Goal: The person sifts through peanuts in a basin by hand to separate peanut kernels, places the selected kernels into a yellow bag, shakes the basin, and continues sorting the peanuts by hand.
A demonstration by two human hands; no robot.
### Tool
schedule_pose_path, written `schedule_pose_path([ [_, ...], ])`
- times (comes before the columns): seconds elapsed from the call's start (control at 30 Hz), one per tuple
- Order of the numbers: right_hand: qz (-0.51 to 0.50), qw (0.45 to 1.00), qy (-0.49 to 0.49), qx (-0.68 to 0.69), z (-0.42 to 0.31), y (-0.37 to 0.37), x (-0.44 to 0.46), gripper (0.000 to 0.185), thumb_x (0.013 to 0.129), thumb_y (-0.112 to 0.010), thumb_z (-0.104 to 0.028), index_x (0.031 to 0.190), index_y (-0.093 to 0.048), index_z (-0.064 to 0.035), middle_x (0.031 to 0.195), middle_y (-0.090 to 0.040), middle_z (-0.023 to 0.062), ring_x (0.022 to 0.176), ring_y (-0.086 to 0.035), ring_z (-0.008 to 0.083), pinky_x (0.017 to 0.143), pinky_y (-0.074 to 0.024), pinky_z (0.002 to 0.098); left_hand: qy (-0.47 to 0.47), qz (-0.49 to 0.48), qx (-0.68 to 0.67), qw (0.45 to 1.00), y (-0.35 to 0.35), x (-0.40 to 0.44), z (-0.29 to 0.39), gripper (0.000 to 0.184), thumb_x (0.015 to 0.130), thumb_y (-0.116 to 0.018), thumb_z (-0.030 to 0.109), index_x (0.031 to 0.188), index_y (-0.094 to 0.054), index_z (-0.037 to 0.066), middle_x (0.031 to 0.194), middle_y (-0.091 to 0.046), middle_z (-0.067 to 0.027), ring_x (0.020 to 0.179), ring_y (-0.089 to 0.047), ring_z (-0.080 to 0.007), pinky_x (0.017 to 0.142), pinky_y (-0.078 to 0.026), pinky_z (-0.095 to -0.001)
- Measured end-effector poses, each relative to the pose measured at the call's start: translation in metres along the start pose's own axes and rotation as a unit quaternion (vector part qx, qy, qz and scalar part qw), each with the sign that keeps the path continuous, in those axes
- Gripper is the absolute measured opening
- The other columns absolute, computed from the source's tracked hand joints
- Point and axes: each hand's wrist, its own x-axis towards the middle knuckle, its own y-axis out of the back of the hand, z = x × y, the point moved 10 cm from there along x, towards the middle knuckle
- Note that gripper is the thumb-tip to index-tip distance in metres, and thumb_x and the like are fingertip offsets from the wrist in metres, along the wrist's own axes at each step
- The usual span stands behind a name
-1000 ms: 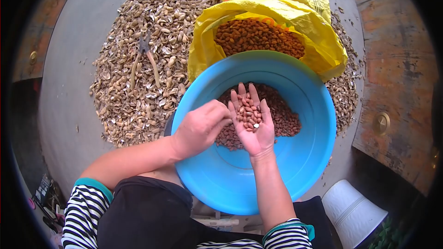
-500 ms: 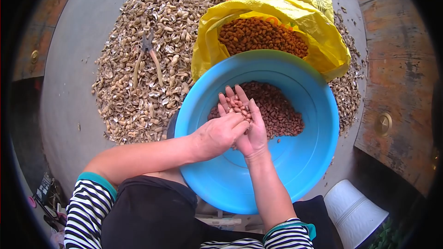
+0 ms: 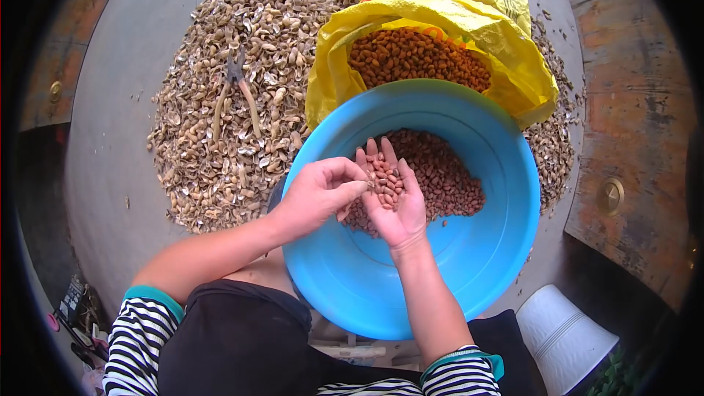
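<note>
My right hand [image 3: 400,209] is palm up over the blue basin [image 3: 308,271], cupped under a small heap of reddish peanut kernels [image 3: 385,182]. Its fingers point away from me. Just left of that palm, my left hand [image 3: 315,194] has thumb and forefinger pinched at the edge of the heap. Something tiny and pale shows at those fingertips, too small to name. More peanut kernels [image 3: 447,183] lie in the basin, below and behind my right hand.
Beyond the basin stands an open yellow sack [image 3: 330,77] of orange-brown kernels. A large pile of peanut shells [image 3: 198,139] spreads to the left, with pliers-like tool [image 3: 236,77] on it. A white bucket [image 3: 565,337] is at lower right, near a wooden panel [image 3: 631,125].
Half a second ago my left hand covered part of the right palm; it has drawn back left, uncovering more kernels. My right hand has shifted slightly right since then.
</note>
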Motion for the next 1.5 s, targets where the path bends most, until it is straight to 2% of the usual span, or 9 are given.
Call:
schedule_pose_path([
  [0.43,-0.06,0.995,0.071,0.041,-0.08,-0.112,0.028,0.035,0.1,-0.034,-0.02,0.124,-0.052,-0.0013,0.122,-0.056,0.0187,0.12,-0.049,0.036,0.106,-0.0384,0.0505,-0.152,0.311,0.102,0.933,0.131,-0.046,0.052,0.012,0.092,-0.058,0.012,0.097,-0.06,0.002,0.075,-0.057,0.0013,0.061,-0.05,-0.0043,0.053,-0.042,-0.0193],
  [0.53,-0.054,0.99,0.122,0.044,-0.125,-0.123,0.065,0.041,0.101,-0.03,-0.019,0.132,-0.04,0.0057,0.136,-0.043,0.0244,0.13,-0.037,0.0381,0.111,-0.0287,0.0541,-0.153,0.359,0.128,0.912,0.163,-0.054,0.045,0.011,0.092,-0.058,0.012,0.097,-0.06,0.002,0.076,-0.056,0.0022,0.062,-0.048,-0.0035,0.055,-0.041,-0.0195],
  [0.6,0.059,0.961,0.182,-0.199,-0.149,-0.128,0.072,0.042,0.101,-0.03,-0.019,0.136,-0.032,0.0054,0.142,-0.034,0.0243,0.133,-0.033,0.0389,0.11,-0.0279,0.0566,-0.145,0.363,0.136,0.91,0.173,-0.055,0.039,0.012,0.092,-0.058,0.012,0.098,-0.06,0.002,0.076,-0.056,0.0019,0.061,-0.048,-0.0037,0.054,-0.04,-0.0195],
  [0.7,0.013,0.942,0.191,-0.275,-0.156,-0.134,0.075,0.045,0.101,-0.031,-0.021,0.138,-0.026,0.0054,0.144,-0.03,0.0239,0.132,-0.031,0.0399,0.11,-0.0271,0.0588,-0.136,0.37,0.142,0.908,0.181,-0.054,0.03,0.013,0.092,-0.058,0.011,0.099,-0.059,0.001,0.076,-0.056,0.0013,0.061,-0.048,-0.0043,0.054,-0.04,-0.0196],
  [0.77,0.114,0.922,0.228,-0.291,-0.141,-0.121,0.051,0.045,0.097,-0.039,-0.017,0.138,-0.031,0.0005,0.139,-0.035,0.0214,0.127,-0.038,0.0325,0.111,-0.0293,0.0495,-0.118,0.371,0.139,0.911,0.186,-0.053,0.024,0.013,0.091,-0.058,0.011,0.098,-0.059,0.0,0.076,-0.056,0.0012,0.061,-0.049,-0.0047,0.054,-0.04,-0.0196],
  [0.9,0.093,0.776,0.296,-0.55,-0.117,-0.077,0.005,0.034,0.09,-0.048,-0.005,0.123,-0.053,0.003,0.116,-0.057,0.0146,0.102,-0.059,0.0224,0.089,-0.0501,0.0331,-0.116,0.387,0.167,0.899,0.194,-0.055,0.022,0.013,0.091,-0.058,0.012,0.096,-0.06,0.0,0.077,-0.056,0.0011,0.062,-0.048,-0.0043,0.054,-0.04,-0.0194],
  [1.07,0.162,0.614,0.243,-0.734,-0.104,0.035,-0.023,0.02,0.085,-0.055,-0.004,0.1,-0.066,0.0004,0.091,-0.067,0.0115,0.082,-0.064,0.0208,0.076,-0.0502,0.0316,-0.107,0.4,0.188,0.891,0.211,-0.059,0.009,0.013,0.091,-0.058,0.011,0.096,-0.061,0.0,0.077,-0.056,0.0016,0.061,-0.048,-0.004,0.052,-0.041,-0.0192],
  [1.13,0.159,0.433,0.28,-0.842,-0.099,0.029,-0.035,0.017,0.082,-0.059,-0.003,0.096,-0.067,-0.0003,0.091,-0.066,0.0155,0.083,-0.064,0.0255,0.076,-0.0499,0.035,-0.103,0.403,0.187,0.89,0.216,-0.06,0.003,0.012,0.091,-0.058,0.011,0.096,-0.061,0.0,0.076,-0.056,0.0016,0.06,-0.048,-0.0039,0.051,-0.041,-0.0191],
  [1.5,0.186,0.39,0.301,-0.85,-0.119,0.045,-0.041,0.012,0.076,-0.065,-0.003,0.088,-0.067,0.0,0.087,-0.064,0.0174,0.077,-0.062,0.031,0.072,-0.0484,0.0394,-0.085,0.417,0.205,0.881,0.221,-0.064,-0.005,0.013,0.09,-0.059,0.012,0.096,-0.061,0.0,0.074,-0.055,0.0022,0.059,-0.048,-0.0035,0.05,-0.041,-0.0188],
])
